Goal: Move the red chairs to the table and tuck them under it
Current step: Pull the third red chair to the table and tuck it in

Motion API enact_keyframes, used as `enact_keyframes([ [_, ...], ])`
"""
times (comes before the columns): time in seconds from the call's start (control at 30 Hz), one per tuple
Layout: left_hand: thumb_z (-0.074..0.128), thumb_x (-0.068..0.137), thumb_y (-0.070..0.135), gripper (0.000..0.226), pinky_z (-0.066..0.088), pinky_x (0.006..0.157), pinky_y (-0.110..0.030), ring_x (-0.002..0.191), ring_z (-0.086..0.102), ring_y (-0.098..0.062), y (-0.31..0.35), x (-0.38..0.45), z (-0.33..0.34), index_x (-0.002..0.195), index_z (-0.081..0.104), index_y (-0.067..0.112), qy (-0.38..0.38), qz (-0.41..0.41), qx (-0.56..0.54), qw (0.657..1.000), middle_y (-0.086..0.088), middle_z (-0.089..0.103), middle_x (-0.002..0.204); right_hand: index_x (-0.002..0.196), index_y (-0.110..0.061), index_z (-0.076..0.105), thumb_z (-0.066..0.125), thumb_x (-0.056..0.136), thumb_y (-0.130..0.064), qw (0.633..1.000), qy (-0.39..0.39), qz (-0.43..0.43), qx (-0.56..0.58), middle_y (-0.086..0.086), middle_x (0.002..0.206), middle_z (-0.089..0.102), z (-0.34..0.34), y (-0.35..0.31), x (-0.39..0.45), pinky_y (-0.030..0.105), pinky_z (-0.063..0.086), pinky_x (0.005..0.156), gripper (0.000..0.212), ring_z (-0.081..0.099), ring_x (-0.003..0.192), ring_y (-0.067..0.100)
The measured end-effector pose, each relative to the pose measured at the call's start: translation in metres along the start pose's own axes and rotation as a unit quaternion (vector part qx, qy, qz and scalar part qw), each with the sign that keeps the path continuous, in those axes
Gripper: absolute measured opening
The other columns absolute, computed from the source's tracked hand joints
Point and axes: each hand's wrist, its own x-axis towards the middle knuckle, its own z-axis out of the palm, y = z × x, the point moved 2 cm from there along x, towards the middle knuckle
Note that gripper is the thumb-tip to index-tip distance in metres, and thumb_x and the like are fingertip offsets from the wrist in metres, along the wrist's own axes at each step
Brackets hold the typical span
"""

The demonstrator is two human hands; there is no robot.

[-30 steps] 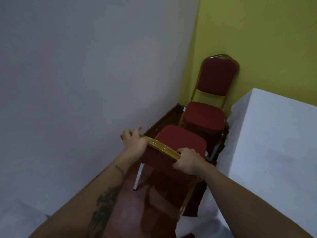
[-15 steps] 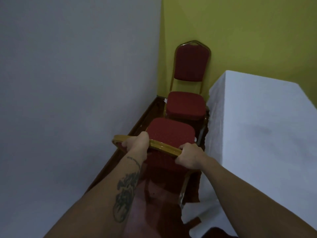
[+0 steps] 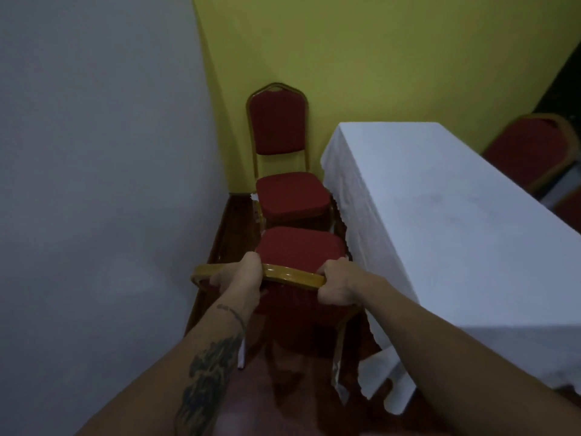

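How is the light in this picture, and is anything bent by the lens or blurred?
Head view: dim, soft light with no hard shadows; the floor shines a little under the held chair. The wide lens bends the wall corner into a curve. Both hands, left and right, look slightly soft, as does the chair at the right edge.

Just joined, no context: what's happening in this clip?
A person grips the gold top rail of a red chair with both hands, left hand and right hand, in the narrow gap between a grey wall and a white-clothed table. The chair stands beside the table, not tucked under. A second red chair sits ahead near the yellow wall, facing the person; a third chair shows beyond the table.
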Motion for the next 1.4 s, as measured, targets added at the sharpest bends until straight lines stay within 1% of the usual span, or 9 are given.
enact_keyframes([
  [0.13, 0.068, 0.081, 0.012, 0.068, 0.063, 0.076, -0.052, 0.106, 0.064, -0.037, 0.001, 0.003, -0.018, 0.138, 0.031, 0.007, -0.021, -0.025, 0.013, 0.999, -0.022, 0.056, 0.128, 0.066, -0.036, 0.050, 0.063, 0.065, -0.027, 0.998, 0.026, 0.049, 0.020, -0.004, 0.077, 0.060, 0.016, -0.014, -0.014, 0.028, 0.042, 0.057, 0.016, 0.061, 0.072, 0.016],
  [0.3, 0.068, 0.083, 0.010, 0.075, 0.063, 0.075, -0.051, 0.110, 0.065, -0.037, 0.003, 0.006, -0.035, 0.143, 0.024, 0.008, -0.066, -0.042, 0.040, 0.996, -0.023, 0.055, 0.132, 0.085, -0.030, 0.064, 0.065, 0.065, -0.025, 0.995, 0.025, 0.092, 0.038, -0.004, 0.079, 0.064, 0.031, -0.034, -0.034, 0.027, 0.044, 0.056, 0.021, 0.064, 0.076, 0.016],
  [0.43, 0.068, 0.084, 0.009, 0.065, 0.064, 0.073, -0.050, 0.110, 0.066, -0.036, 0.006, 0.015, -0.048, 0.137, 0.030, 0.009, -0.083, -0.041, 0.077, 0.993, -0.022, 0.058, 0.131, 0.075, -0.028, 0.066, 0.067, 0.061, -0.025, 0.993, 0.030, 0.110, 0.038, -0.002, 0.075, 0.068, 0.046, -0.047, -0.043, 0.027, 0.047, 0.054, 0.015, 0.067, 0.070, 0.017],
  [0.57, 0.069, 0.083, 0.007, 0.067, 0.064, 0.075, -0.052, 0.110, 0.066, -0.036, 0.014, 0.023, -0.056, 0.139, 0.032, 0.008, -0.099, -0.035, 0.101, 0.989, -0.023, 0.057, 0.130, 0.085, -0.027, 0.070, 0.070, 0.062, -0.028, 0.992, 0.032, 0.117, 0.031, -0.001, 0.079, 0.069, 0.053, -0.061, -0.045, 0.029, 0.050, 0.058, 0.023, 0.068, 0.072, 0.017],
  [0.77, 0.067, 0.083, 0.007, 0.070, 0.063, 0.079, -0.052, 0.106, 0.067, -0.036, 0.036, 0.043, -0.059, 0.143, 0.031, 0.007, -0.131, -0.001, 0.144, 0.981, -0.021, 0.059, 0.126, 0.086, -0.020, 0.071, 0.068, 0.071, -0.030, 0.991, 0.045, 0.121, 0.032, 0.002, 0.083, 0.069, 0.056, -0.085, -0.038, 0.037, 0.060, 0.069, 0.018, 0.069, 0.075, 0.021],
  [1.07, 0.062, 0.086, 0.008, 0.061, 0.060, 0.049, -0.040, 0.091, 0.071, -0.031, 0.080, 0.084, -0.036, 0.142, 0.042, -0.006, -0.235, 0.056, 0.235, 0.941, -0.025, 0.065, 0.125, 0.071, -0.020, 0.058, 0.072, 0.074, -0.033, 0.991, 0.028, 0.126, 0.028, 0.005, 0.081, 0.065, 0.046, -0.113, -0.006, 0.031, 0.049, 0.057, 0.019, 0.066, 0.072, 0.023],
  [1.23, 0.056, 0.083, 0.006, 0.061, 0.062, 0.082, -0.055, 0.105, 0.071, -0.041, 0.098, 0.103, -0.003, 0.141, 0.044, -0.009, -0.271, 0.074, 0.287, 0.916, -0.030, 0.062, 0.132, 0.068, -0.023, 0.057, 0.073, 0.069, -0.043, 0.990, 0.024, 0.120, 0.070, 0.003, 0.080, 0.063, 0.034, -0.106, 0.017, 0.028, 0.042, 0.050, 0.025, 0.064, 0.069, 0.022],
  [1.33, 0.056, 0.087, 0.006, 0.056, 0.064, 0.063, -0.051, 0.094, 0.072, -0.039, 0.108, 0.115, 0.016, 0.140, 0.046, -0.009, -0.291, 0.077, 0.304, 0.904, -0.030, 0.064, 0.126, 0.068, -0.022, 0.055, 0.075, 0.064, -0.055, 0.991, 0.027, 0.114, 0.071, 0.001, 0.077, 0.060, 0.026, -0.099, 0.032, 0.026, 0.038, 0.049, 0.039, 0.061, 0.066, 0.020],
  [1.4, 0.057, 0.089, 0.005, 0.049, 0.062, 0.049, -0.044, 0.082, 0.068, -0.034, 0.117, 0.126, 0.030, 0.134, 0.051, -0.011, -0.301, 0.084, 0.312, 0.897, -0.027, 0.065, 0.111, 0.069, -0.021, 0.053, 0.077, 0.066, -0.055, 0.991, 0.037, 0.115, 0.061, 0.001, 0.077, 0.057, 0.021, -0.097, 0.045, 0.026, 0.037, 0.049, 0.042, 0.059, 0.066, 0.021],
])
